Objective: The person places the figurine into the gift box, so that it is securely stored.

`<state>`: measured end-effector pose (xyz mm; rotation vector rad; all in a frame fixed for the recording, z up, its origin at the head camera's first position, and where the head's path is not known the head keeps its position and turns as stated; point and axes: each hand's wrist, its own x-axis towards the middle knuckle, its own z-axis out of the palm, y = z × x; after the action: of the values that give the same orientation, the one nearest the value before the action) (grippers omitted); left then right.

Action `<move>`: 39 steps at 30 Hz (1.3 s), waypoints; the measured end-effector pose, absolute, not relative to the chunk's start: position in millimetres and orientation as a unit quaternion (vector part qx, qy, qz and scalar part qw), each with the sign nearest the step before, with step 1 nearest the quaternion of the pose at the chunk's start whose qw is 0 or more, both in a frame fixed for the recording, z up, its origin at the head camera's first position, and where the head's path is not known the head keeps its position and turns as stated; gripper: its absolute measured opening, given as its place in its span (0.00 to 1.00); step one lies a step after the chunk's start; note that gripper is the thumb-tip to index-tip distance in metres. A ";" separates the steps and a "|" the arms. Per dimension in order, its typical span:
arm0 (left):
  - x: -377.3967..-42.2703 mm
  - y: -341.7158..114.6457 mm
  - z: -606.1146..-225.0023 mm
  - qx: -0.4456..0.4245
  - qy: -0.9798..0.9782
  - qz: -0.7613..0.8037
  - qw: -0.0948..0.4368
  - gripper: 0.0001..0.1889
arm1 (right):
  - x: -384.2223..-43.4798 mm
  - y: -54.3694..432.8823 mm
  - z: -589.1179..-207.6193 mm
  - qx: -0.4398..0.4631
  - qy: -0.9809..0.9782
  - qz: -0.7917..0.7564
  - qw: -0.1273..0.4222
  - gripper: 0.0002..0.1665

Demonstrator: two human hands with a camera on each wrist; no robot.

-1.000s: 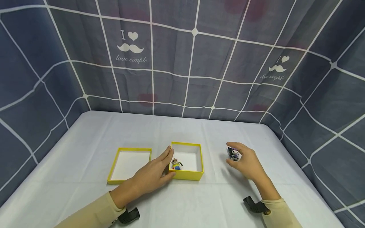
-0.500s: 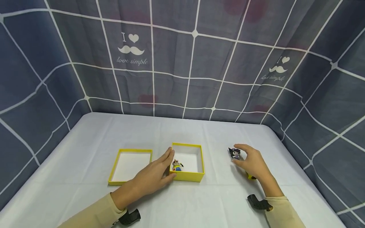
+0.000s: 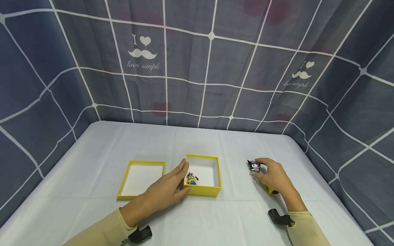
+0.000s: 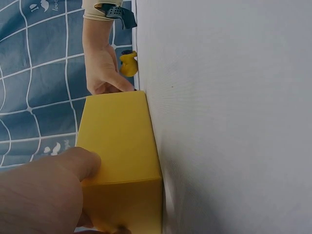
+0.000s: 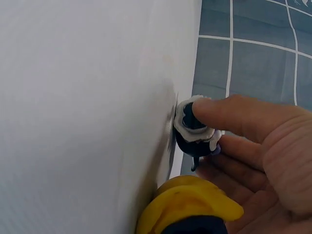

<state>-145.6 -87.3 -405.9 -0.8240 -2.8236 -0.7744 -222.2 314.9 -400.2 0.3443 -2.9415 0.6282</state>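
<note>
My right hand (image 3: 274, 176) pinches a small figurine (image 3: 254, 166) with a black, pointed hood and purple parts between thumb and fingers, at or close to the table. In the right wrist view the thumb lies on the figurine (image 5: 195, 122). My left hand (image 3: 164, 186) rests along the left wall of an open yellow box (image 3: 201, 190), fingers fairly straight, thumb at the front wall. A small yellow-and-blue figurine (image 3: 191, 179) stands in the box's front left corner. A yellow toy (image 3: 271, 190) with dark parts sits on the table, partly hidden by the right hand.
A yellow-rimmed lid (image 3: 125, 181) lies inside up, left of the box and partly behind the left hand. White cloth covers the table (image 3: 172, 140). A grey curtain (image 3: 184, 95) with white lines stands behind and at both sides.
My right hand has moved a little to the right with the black-hooded figurine, and the yellow toy near its wrist has come into sight. The left hand keeps its place on the box.
</note>
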 end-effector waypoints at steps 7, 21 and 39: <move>-145.8 -87.0 -405.6 -0.268 -0.928 -0.253 0.048 0.41 | -219.5 312.3 -398.5 0.118 -0.967 0.219 0.061 0.34; -145.1 -87.6 -405.7 -0.264 -0.930 -0.251 0.048 0.41 | -217.4 309.6 -398.7 0.121 -0.963 0.234 0.062 0.30; -145.4 -86.9 -405.5 -0.263 -0.931 -0.247 0.047 0.42 | -213.0 295.0 -389.0 0.163 -0.951 0.243 0.096 0.28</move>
<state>-145.4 -86.9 -405.5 -0.8025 -2.8413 -0.7536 -213.0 295.0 -389.0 0.4835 -2.8188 0.7201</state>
